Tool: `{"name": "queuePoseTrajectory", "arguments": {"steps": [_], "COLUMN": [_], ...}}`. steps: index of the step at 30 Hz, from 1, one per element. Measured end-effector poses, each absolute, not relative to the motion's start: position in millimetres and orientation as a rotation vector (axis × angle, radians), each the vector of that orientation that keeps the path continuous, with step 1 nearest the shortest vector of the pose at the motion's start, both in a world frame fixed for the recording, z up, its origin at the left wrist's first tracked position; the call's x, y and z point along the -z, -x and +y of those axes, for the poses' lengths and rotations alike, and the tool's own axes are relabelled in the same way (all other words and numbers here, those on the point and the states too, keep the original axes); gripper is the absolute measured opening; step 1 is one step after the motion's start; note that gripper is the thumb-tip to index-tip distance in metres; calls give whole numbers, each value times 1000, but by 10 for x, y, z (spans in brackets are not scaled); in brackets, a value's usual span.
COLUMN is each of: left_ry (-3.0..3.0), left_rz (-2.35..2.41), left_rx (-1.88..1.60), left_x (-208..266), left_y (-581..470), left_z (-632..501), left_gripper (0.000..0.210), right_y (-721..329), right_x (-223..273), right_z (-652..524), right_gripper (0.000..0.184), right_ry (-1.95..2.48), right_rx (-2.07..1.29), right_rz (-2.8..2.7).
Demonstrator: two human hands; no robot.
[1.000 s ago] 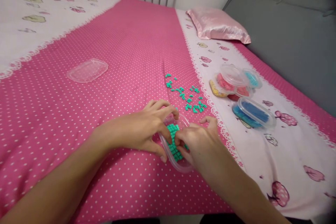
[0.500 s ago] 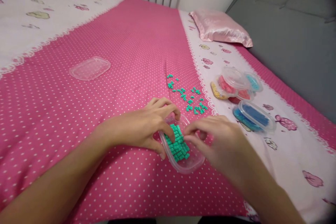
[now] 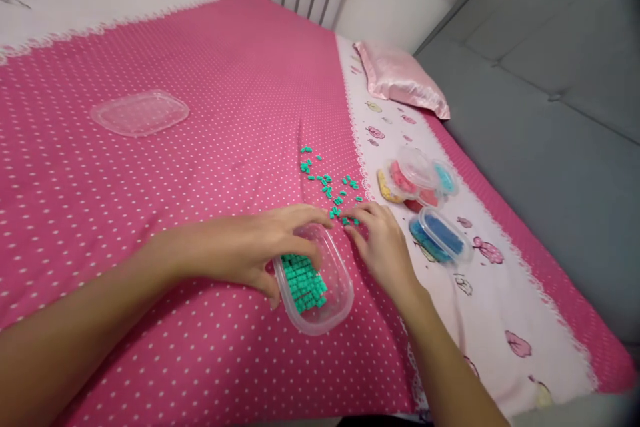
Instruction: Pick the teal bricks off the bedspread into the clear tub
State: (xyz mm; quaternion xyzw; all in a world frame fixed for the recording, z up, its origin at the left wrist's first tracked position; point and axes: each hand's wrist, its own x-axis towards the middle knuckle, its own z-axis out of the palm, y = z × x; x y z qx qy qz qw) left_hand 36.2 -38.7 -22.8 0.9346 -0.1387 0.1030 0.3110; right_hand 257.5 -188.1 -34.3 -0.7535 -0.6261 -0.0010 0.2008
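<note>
My left hand [image 3: 280, 237] arches over a clear plastic container [image 3: 343, 300], its thumb outside the near left wall and a finger inside, so it grips that side. Green blocks [image 3: 305, 287] lie in tight rows within the container, partly covered by the hand. My right hand [image 3: 383, 240] is beyond the container's right rim, thumb and forefinger apart at the near edge of some loose green blocks [image 3: 327, 190]. Its fingertips touch or nearly touch a few of them; nothing is visibly held.
A clear lid [image 3: 143, 113] lies on the pink dotted bedspread [image 3: 225, 113] to the left. At right sit stacked tubs of red and yellow pieces [image 3: 400, 177] and a lidded tub of blue pieces [image 3: 440, 233]. A pink pillow [image 3: 400, 77] rests near the grey headboard [image 3: 540, 80].
My right hand has moved from inside the container out to the loose blocks, and its pinch has opened. My left hand stays at the container. The view has turned slightly.
</note>
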Motion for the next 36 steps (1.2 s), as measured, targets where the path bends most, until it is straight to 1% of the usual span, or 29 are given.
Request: {"name": "queuePoseTrajectory", "arguments": {"steps": [2,8,17,19,22,26,33,36], "left_ry": [-2452,-2434,-2496,-2493,-2475,-2487,-2519,-2520], "left_rz": [-368,-361,-365,-356,-358,-339,-340,-334], "left_rx": [-256,-237,-204,-186,-170,-154,-125,-117], "left_x": [223,181,154,150,166,189,144,120], "left_y": [-367,-370,-381,-384,-381,-376,-389,-389], "left_z": [-387,-434,-463,-463,-463,-465,-472,-483], "left_gripper": [38,25,32,32,32,30,23,21], "right_y": [-2557,-2541,-2520,-2518,-2424,-2185,-1902,-1842], "right_x": [363,390,333,230,0,-169,-14,-15], "right_z": [-1862,-1869,-1875,-1899,-1985,-2184,-2272,-2219], "right_gripper": [23,25,32,28,13,15,15,22], "right_ry": [2146,2226,2209,2174,2057,1816,1859,1887], "right_rx": [-5,-49,-103,-95,-96,-220,36,103], "right_rz": [-1760,-1747,-1619,-1597,-1666,-1956,-2235,-2237]}}
